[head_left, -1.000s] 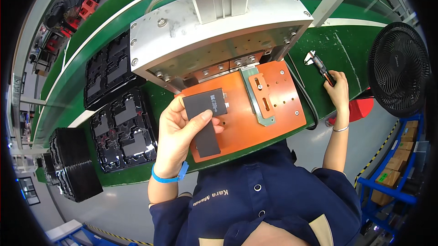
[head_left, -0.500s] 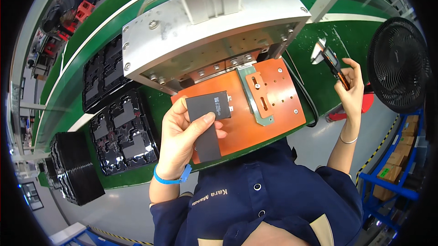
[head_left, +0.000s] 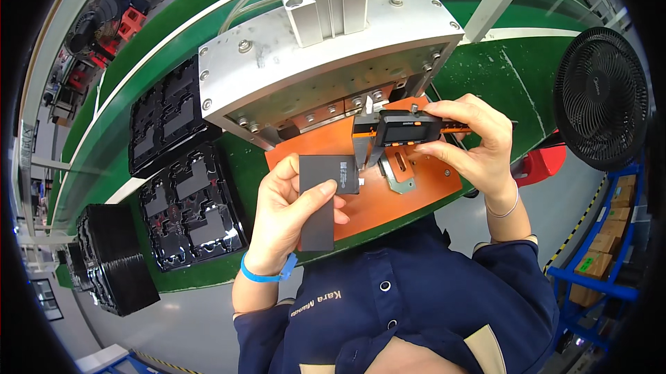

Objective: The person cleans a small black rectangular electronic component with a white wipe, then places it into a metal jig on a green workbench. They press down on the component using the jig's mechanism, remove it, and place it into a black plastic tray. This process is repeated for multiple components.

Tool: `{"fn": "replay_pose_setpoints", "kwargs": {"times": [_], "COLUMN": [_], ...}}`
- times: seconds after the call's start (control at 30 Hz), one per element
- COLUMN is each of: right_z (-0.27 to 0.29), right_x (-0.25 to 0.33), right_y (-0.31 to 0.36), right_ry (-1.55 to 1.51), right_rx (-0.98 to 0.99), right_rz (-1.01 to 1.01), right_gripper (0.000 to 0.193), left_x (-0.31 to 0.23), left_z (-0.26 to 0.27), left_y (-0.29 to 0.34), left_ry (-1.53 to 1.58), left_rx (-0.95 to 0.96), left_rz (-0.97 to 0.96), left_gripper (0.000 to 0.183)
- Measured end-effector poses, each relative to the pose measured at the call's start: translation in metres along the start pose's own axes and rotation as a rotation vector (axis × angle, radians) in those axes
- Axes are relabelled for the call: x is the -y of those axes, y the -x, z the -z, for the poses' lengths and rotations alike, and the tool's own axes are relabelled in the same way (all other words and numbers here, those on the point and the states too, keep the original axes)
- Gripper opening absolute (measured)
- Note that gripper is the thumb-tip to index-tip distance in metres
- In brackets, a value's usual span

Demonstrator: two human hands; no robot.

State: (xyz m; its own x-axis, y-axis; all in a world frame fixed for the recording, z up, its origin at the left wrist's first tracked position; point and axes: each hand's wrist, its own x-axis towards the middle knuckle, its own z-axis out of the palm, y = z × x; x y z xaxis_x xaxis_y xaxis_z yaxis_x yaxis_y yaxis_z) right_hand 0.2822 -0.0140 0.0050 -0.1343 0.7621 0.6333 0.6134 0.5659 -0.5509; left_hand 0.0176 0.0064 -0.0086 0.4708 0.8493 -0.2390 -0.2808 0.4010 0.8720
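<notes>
Left fingers (head_left: 340,216) partly hidden behind black piece (head_left: 319,172)

- Black L-shaped flat piece (head_left: 319,171): matte, raised in a grip, broad face up; its long leg points to six o'clock, the short arm at its top to three o'clock, with small pale print on that arm and a silvery tab on its three o'clock edge.
- Digital caliper (head_left: 411,128): black with orange marks, toward two o'clock from the piece; long metal jaws point to six o'clock near the tab, contact unclear.
</notes>
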Motion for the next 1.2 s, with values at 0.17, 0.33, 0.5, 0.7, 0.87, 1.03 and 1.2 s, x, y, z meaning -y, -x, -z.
{"fn": "replay_pose_setpoints", "kwargs": {"times": [0.17,0.33,0.5,0.7,0.87,1.03,1.2], "right_z": [-0.001,-0.004,-0.007,-0.008,-0.007,-0.006,-0.01], "right_x": [0.001,-0.002,-0.004,-0.005,-0.005,-0.002,-0.002], "right_y": [0.001,0.003,0.003,0.003,0.005,0.007,0.009], "right_ry": [0.022,0.055,0.077,0.077,0.065,0.034,0.006], "right_rx": [-0.002,-0.037,-0.062,-0.071,-0.085,-0.053,-0.053], "right_rz": [0.003,0.038,0.096,0.108,0.134,0.118,0.101], "right_gripper": [0.041,0.042,0.044,0.044,0.045,0.046,0.046], "left_x": [0.001,0.001,0.001,0.0,0.002,0.003,0.004], "left_z": [0.0,0.001,0.0,-0.001,0.001,0.001,0.002], "left_y": [0.0,-0.001,0.0,0.0,0.0,0.0,0.001], "left_ry": [0.011,0.018,0.019,0.012,0.014,0.03,0.03], "left_rx": [0.008,0.008,-0.001,-0.008,-0.009,-0.013,-0.015], "left_rz": [0.0,-0.014,-0.026,-0.029,-0.033,-0.039,-0.04], "left_gripper": [0.014,0.014,0.014,0.014,0.014,0.015,0.016]}}
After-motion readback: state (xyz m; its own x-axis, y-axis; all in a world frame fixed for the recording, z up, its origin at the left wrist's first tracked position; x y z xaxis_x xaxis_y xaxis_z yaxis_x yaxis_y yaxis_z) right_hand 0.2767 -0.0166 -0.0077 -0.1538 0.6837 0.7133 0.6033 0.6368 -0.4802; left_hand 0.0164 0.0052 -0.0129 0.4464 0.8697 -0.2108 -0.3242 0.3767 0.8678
